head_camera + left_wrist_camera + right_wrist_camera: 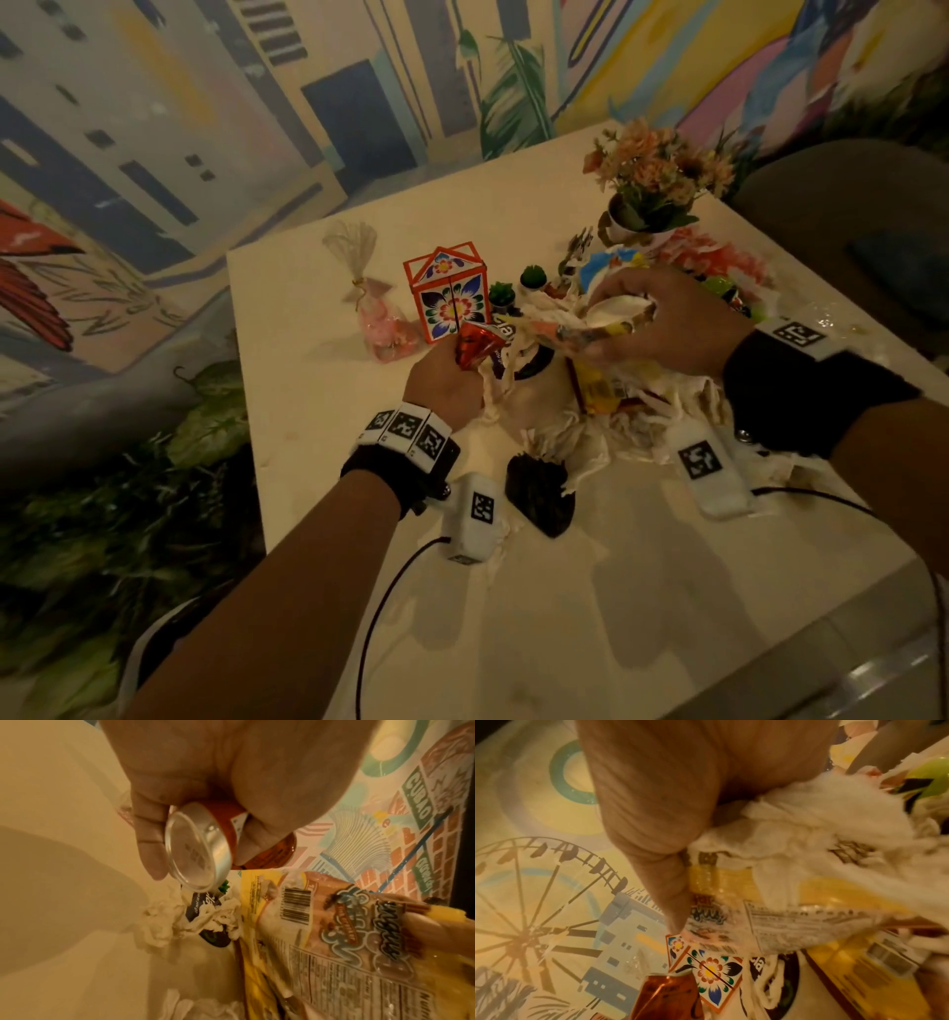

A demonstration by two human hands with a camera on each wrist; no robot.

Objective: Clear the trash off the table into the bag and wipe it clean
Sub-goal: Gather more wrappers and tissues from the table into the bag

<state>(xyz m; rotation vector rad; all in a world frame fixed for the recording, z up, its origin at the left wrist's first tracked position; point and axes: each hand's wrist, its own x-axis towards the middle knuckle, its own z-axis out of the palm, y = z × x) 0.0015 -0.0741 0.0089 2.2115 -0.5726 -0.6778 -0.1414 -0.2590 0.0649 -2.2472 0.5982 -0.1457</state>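
My left hand (pixel 454 362) grips a crushed red can (pixel 475 343), whose silver bottom (pixel 195 852) faces the left wrist camera. The can hangs just left of the crumpled rim of a white plastic bag (pixel 590 437) lying on the table (pixel 642 591). My right hand (pixel 608 331) hovers over the bag. It pinches a yellow snack wrapper (pixel 777 925) together with white crumpled plastic or tissue (pixel 808 825); I cannot tell which. The wrapper (pixel 334 933) stretches across the bag towards the can (pixel 667 998).
Behind the hands stand an orange flower-painted box (pixel 452 298), two small cactus pots (pixel 500 295), a pink sweets bag (pixel 382 321) and a flower pot (pixel 652 185). More colourful litter (pixel 719 262) lies at the back right. A black object (pixel 539 496) sits near the bag's front.
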